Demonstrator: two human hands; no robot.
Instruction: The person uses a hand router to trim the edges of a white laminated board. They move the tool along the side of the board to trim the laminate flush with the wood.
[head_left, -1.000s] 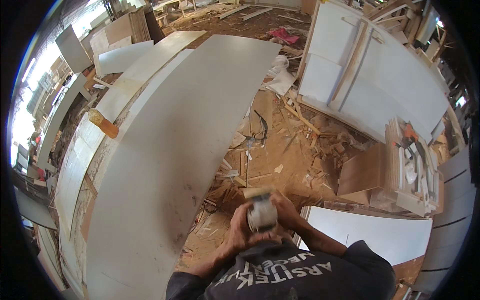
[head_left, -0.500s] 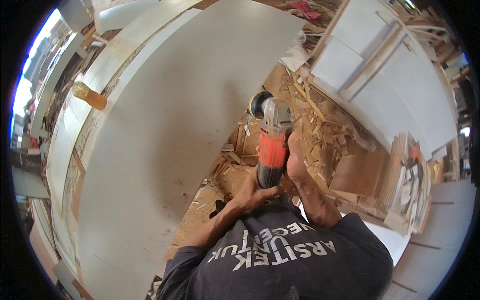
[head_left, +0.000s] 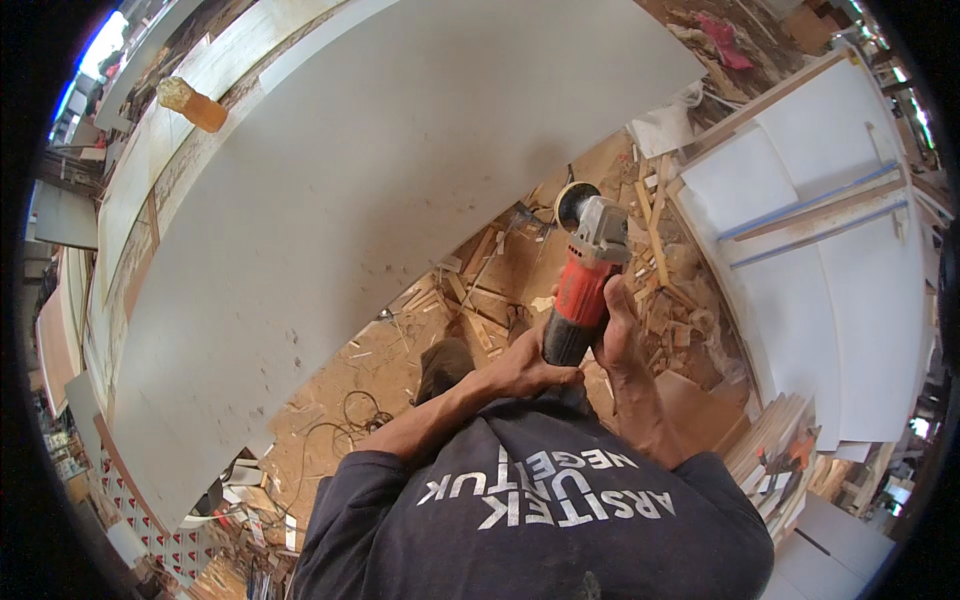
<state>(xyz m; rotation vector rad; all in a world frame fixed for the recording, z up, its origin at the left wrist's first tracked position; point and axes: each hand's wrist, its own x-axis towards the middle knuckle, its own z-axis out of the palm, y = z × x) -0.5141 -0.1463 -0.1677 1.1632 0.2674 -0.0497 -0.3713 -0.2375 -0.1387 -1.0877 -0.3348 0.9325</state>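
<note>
Both my hands hold a red, black and grey angle grinder (head_left: 582,290) in front of my chest, its head tilted up and away from me. My left hand (head_left: 535,362) wraps the black rear end of the body. On the other side, my right hand (head_left: 618,322) grips the red middle part. A round pad with a pale rim (head_left: 576,204) sits on the grinder's head, apart from any surface. To the left lies a large light-grey panel (head_left: 330,190) with small dark marks; the grinder is off its near edge.
A bottle-shaped yellow-orange object (head_left: 192,104) rests beyond the panel. White cabinet-like boards (head_left: 800,250) stand at the right, near stacked wood strips (head_left: 765,435) and an orange-handled tool (head_left: 795,455). Wood scraps (head_left: 470,290) and a dark cable (head_left: 350,420) litter the floor.
The view has turned, so the panel now slants more and more floor shows at left, including the cable. Both hands keep their hold on the angle grinder, which appears slightly farther right.
</note>
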